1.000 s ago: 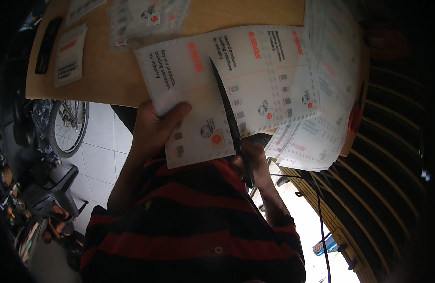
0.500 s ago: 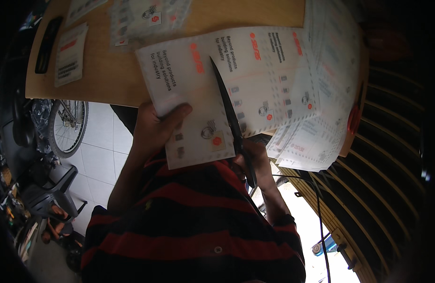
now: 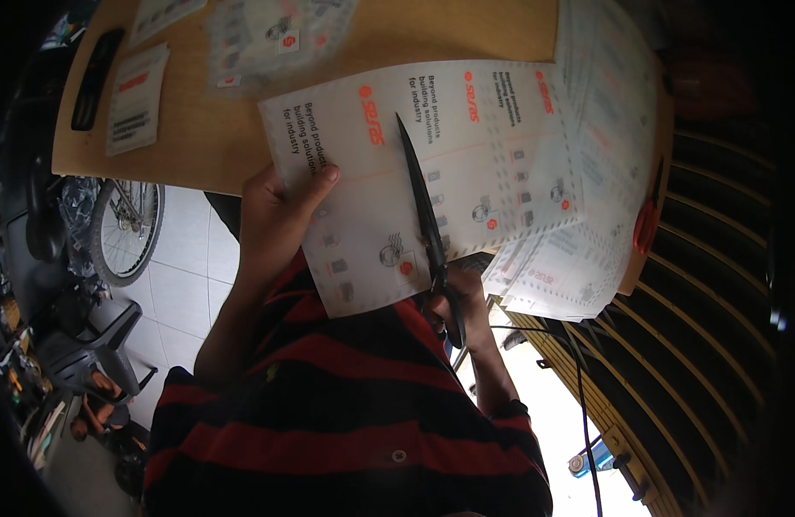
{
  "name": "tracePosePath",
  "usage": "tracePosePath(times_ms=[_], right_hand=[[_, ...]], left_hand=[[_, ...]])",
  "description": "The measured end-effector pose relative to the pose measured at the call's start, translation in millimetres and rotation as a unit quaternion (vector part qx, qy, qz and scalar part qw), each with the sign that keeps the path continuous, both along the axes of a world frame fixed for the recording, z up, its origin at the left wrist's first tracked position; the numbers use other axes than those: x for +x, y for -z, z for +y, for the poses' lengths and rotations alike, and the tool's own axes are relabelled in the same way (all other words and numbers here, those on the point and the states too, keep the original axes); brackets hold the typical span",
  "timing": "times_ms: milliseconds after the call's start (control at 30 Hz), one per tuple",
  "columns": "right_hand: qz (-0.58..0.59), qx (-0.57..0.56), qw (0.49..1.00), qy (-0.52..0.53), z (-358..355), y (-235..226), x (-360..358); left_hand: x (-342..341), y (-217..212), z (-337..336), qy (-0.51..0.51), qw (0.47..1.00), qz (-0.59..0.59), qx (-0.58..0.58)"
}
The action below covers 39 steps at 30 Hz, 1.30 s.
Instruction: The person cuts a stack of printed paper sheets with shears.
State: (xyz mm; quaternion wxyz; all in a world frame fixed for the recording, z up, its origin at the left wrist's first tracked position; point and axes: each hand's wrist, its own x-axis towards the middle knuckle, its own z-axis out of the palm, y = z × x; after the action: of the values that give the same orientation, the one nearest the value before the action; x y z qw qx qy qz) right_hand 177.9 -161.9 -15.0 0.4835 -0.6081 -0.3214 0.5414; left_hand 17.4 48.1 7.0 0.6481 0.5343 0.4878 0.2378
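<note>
Fingers of the left hand [image 3: 277, 220] pinch the printed sheet [image 3: 432, 172] while the right hand [image 3: 456, 303] grips scissors [image 3: 425, 220], apparently mid-cut, with much left uncut.

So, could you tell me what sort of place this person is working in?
Probably a workshop or garage-like workroom. A wooden table holds printed sheets being cut with scissors, a bicycle wheel stands on the white tiled floor, and a dark chair sits nearby.

red-and-black striped shirt [image 3: 346, 414], short sleeves
</note>
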Motion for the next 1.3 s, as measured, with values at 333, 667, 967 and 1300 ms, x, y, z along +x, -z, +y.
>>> tracePosePath(times_ms=[333,667,967,1300], right_hand=[[-0.004,0.005,1.000,-0.007,2,3,1],[-0.013,0.017,1.000,0.006,4,5,-7],[-0.031,-0.007,0.999,-0.007,0,6,-2],[-0.017,0.000,1.000,0.007,7,-3,-3]], left_hand=[[0,3,-4,0.006,0.998,-0.008,0.059],[-2,6,-4,0.005,0.998,-0.024,0.052],[-5,5,-6,0.021,0.998,-0.016,0.054],[-7,3,-5,0.032,0.995,-0.023,0.088]])
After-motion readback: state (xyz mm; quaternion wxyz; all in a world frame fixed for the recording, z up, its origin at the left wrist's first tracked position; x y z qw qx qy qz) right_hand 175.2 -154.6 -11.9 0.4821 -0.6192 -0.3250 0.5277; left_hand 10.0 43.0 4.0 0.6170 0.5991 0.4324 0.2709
